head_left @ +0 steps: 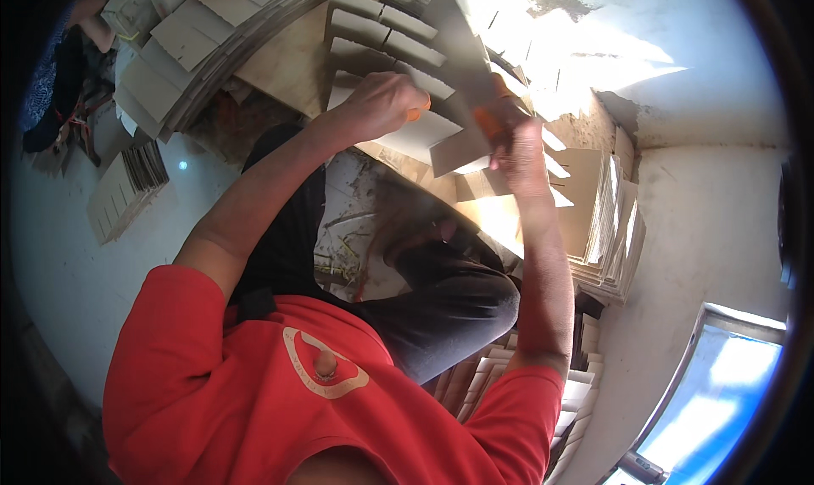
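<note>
A cardboard divider (pixel 360 57) made of several grey-brown slotted strips stands in rows in front of me. My right hand (pixel 515 142) is closed around a long cardboard strip (pixel 458 69) that slants across these rows. Part of that strip is blurred. At the near left side of the rows, my left hand (pixel 381 105) is curled into a fist close to the front strip (pixel 420 133). What its fingers grip, if anything, is hidden. Orange coverings show on fingers of both hands.
Stacked cardboard pieces (pixel 182 40) line the upper left, and a small slotted bundle (pixel 127 192) sits on the floor. More cardboard stacks (pixel 598 222) stand right, by the wall (pixel 695 205). Part of another person (pixel 51 95) shows far left. My bent knee (pixel 483 303) is below the work.
</note>
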A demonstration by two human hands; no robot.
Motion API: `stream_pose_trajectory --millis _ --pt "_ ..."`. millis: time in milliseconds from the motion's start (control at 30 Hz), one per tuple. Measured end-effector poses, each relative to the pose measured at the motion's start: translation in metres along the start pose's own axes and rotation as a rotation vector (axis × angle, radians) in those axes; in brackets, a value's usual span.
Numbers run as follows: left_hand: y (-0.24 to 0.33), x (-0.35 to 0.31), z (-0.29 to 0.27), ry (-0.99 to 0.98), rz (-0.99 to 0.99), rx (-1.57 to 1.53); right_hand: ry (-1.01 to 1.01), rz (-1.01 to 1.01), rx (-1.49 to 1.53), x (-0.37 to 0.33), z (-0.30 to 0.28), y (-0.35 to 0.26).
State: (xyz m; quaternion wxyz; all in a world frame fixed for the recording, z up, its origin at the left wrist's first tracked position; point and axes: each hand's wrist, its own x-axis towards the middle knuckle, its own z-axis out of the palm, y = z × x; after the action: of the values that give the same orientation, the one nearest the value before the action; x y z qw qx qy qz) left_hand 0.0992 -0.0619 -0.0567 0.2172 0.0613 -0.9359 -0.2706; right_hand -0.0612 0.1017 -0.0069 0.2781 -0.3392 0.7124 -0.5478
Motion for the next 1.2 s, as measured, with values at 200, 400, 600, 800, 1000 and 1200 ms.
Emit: stream_pose_trajectory --millis 200,400,600,800,1000,1200 --pt "0.001 -0.001 -0.003 0.008 -0.015 -0.006 -0.179 -0.270 -0.785 -0.029 0.022 0.013" --pt "0.005 -0.012 -0.014 0.169 0.071 0.028 0.500 -0.319 -1.020 -0.050 -0.061 0.015" --pt "0.000 -0.026 -0.032 0.246 0.062 0.099 0.779 0.148 -1.730 -0.103 -0.186 0.084" --pt "-0.011 -0.029 -0.038 0.199 0.054 0.235 0.697 0.141 -1.711 -0.121 -0.223 0.115" --pt "-0.018 -0.029 -0.037 0.181 0.040 0.225 0.888 0.237 -1.292 -0.118 -0.236 0.099" --pt "-0.022 -0.032 -0.033 0.174 -0.004 0.123 0.895 0.338 -1.181 -0.112 -0.229 0.077"
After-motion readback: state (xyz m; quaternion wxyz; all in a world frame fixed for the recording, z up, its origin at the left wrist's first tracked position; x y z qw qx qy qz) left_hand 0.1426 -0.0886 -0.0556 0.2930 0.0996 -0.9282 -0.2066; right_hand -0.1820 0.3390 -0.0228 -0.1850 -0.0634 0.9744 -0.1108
